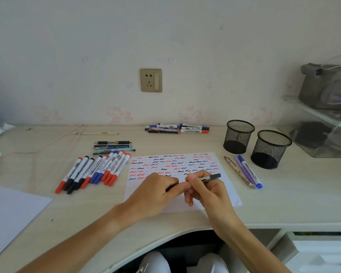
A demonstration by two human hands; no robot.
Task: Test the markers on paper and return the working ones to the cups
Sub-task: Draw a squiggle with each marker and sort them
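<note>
A: Where's the pen (pixel 210 177)?
B: Head view, lower centre, over the paper (pixel 227 191): right hand (pixel 205 189) pinches its barrel, left hand (pixel 158 191) grips the dark end. It lies left to right.
A: Cups (pixel 271 148)?
B: Right, nearer the right hand.

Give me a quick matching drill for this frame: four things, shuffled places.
Things:
1. mesh cups
2. row of red, black and blue markers
3. grey pen
4. wall socket

Places:
A. gripped in both hands over the paper
B. above the desk, on the wall
C. right of the paper, at the back
D. left of the paper, on the desk

Pairs: 1-C, 2-D, 3-A, 4-B
</note>
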